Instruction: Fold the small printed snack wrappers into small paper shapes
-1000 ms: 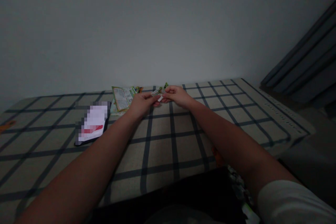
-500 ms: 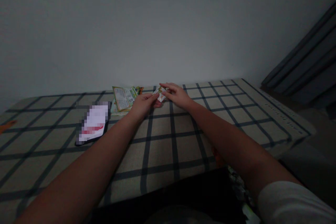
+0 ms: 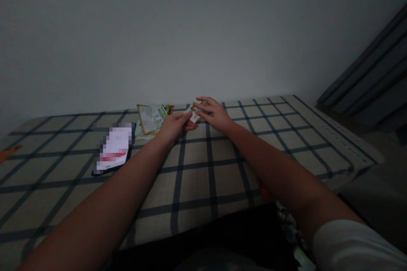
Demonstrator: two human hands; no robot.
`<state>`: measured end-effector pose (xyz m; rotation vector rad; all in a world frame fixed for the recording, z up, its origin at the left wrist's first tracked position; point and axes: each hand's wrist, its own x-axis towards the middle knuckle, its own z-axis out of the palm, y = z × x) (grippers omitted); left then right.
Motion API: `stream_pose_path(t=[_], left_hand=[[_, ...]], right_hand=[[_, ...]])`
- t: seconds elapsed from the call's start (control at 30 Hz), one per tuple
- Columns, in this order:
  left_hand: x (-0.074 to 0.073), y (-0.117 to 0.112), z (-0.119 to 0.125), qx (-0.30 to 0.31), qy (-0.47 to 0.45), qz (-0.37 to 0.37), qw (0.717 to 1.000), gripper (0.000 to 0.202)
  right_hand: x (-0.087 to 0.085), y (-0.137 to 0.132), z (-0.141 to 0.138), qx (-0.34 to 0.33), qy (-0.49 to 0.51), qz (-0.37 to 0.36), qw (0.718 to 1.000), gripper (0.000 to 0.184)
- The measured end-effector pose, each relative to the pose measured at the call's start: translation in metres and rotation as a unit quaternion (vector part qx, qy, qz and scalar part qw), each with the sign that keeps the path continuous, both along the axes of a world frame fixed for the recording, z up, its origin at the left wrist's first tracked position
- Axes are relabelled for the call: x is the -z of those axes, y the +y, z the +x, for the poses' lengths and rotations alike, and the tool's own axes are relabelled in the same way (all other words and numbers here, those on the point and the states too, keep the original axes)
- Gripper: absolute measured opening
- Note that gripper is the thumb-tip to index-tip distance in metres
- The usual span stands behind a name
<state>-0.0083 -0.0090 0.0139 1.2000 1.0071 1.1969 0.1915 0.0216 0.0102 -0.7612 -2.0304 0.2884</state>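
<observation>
My left hand (image 3: 174, 127) pinches a small white printed piece (image 3: 194, 117) with green and reddish marks, between thumb and fingers. Whether it is folded paper or a little packet I cannot tell. Over its right side is my right hand (image 3: 216, 114), fingers spread apart and thumb close to its edge; the fingertips partly cover it. Just left of my left hand lie green-and-white printed leaflets or wrappers (image 3: 151, 119), creased and overlapping, with an orange bit behind them.
A phone-like device (image 3: 116, 148) with a lit, pixelated screen lies left of my left forearm. The checked cloth (image 3: 197, 182) covers the table, which meets a plain wall (image 3: 203, 34). An orange object (image 3: 11, 152) is at the far left edge. Grey curtains (image 3: 372, 76) hang at right.
My right hand's fingers have lifted and spread away from the small printed piece. My left hand keeps its pinch on it, in almost the same place.
</observation>
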Motion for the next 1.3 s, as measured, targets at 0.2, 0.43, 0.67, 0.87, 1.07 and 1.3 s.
stream_pose_path(t=[0.2,0.43,0.67,0.87,1.07,1.3], left_hand=[[0.002,0.002,0.002,-0.006,-0.015,-0.007,1.0,0.024],[0.002,-0.001,0.003,0.036,-0.058,-0.042,0.997,0.016],[-0.001,-0.002,0.006,0.003,-0.086,-0.031,0.996,0.017],[-0.009,-0.003,0.006,0.002,-0.137,-0.059,0.989,0.015],[-0.004,0.0,0.003,0.023,-0.094,-0.05,0.994,0.011],[-0.002,0.001,0.004,0.021,-0.098,-0.044,0.994,0.003]], right_hand=[[-0.001,-0.005,-0.003,0.001,0.008,-0.027,1.0,0.02],[-0.001,-0.002,-0.003,0.007,0.03,-0.008,1.0,0.009],[-0.004,-0.001,-0.005,-0.002,0.001,0.038,0.999,0.012],[-0.008,-0.003,-0.003,0.0,-0.035,-0.002,0.999,0.013],[-0.009,-0.006,-0.004,0.008,-0.019,-0.029,0.999,0.009],[-0.005,-0.006,-0.002,-0.011,-0.016,-0.017,1.0,0.008]])
